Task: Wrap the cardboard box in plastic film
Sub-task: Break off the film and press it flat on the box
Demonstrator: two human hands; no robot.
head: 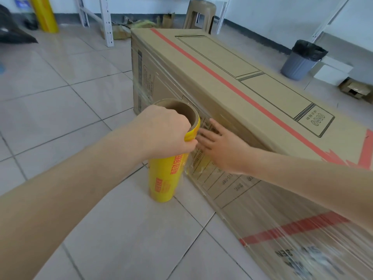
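Film roll (165, 178) stands gripped by left hand (165, 132); right hand (224, 150) presses flat on cardboard box (222, 63)

Left hand (167, 131) curled, gripping, right hand (221, 147) flat

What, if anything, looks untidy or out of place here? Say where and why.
Crumpled cardboard scraps litter the floor behind the cardboard box, by the shelving. The film on its near side looks wrinkled, not smooth.
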